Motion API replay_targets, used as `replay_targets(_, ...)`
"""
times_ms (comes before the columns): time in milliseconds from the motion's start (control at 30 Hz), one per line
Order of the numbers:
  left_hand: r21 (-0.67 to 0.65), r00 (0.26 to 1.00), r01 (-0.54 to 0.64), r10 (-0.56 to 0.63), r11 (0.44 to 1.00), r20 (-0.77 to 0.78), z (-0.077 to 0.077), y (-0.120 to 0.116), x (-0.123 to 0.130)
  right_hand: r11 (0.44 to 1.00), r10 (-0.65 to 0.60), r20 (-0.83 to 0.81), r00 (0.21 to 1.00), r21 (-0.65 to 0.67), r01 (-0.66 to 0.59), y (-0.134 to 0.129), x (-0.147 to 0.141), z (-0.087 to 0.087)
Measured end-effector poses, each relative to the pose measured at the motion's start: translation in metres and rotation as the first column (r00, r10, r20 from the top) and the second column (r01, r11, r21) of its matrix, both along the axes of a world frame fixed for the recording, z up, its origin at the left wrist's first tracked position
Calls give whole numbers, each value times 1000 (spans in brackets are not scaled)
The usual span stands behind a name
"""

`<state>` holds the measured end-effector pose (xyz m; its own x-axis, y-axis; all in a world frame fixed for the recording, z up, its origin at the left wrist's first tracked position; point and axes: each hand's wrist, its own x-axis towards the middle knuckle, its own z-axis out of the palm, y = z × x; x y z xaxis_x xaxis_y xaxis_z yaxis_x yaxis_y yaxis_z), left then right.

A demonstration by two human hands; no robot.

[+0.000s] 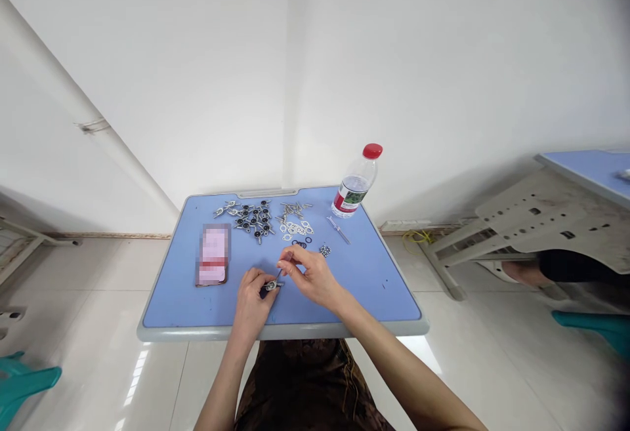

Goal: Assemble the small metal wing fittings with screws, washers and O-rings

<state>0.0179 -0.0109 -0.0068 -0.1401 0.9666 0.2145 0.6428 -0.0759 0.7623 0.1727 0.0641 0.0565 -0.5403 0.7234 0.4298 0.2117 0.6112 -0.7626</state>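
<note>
The left hand [252, 306] curls around a small metal fitting [272, 285], gripping it low over the near part of a blue-topped desk [280, 334]. The right hand [310, 277] pinches between thumb and forefinger a slim dark shaft [280, 275] whose tip meets the fitting; the fingers hide most of it, and what it is exactly is too small to tell. Toward the far edge of the desk, a cluster of metal fittings with dark round parts [253, 220] lies together, and these look already put together. Just right of them lie the parts that look unjoined: a row of loose bolts [295, 208], a scatter of flat metal washers [295, 229], a few black O-rings [301, 242] and a small heap of nuts [324, 250]. A slim screwdriver [338, 229] rests beyond the nuts, and a plastic water bottle with a red cap [356, 182] stands at the far corner. On the left lies a pixelated flat object [214, 254], perhaps a phone.
</note>
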Motion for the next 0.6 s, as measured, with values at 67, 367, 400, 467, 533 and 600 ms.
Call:
replay_targets(67,0,1000,0,0,1000,3,-1,0,0,1000,5,6,1000,8,-5,0,0,0)
replay_targets(367,18,1000,-6,5,1000,26,-6,0,1,997,-28,188,982,74,15,-7,-15,12)
replay_targets(400,22,1000,-7,7,1000,26,-6,0,1,997,-56,194,979,68,43,-10,-17,12)
replay_targets(467,26,1000,-9,8,1000,26,-6,0,2,993,-113,181,977,49,106,-15,-22,12)
replay_targets(533,27,1000,-7,7,1000,26,-6,1,3,986,-163,171,972,43,158,-19,-24,10)
replay_targets(600,33,1000,-9,8,999,28,-6,1,3,982,-187,172,967,47,181,-20,-24,9)
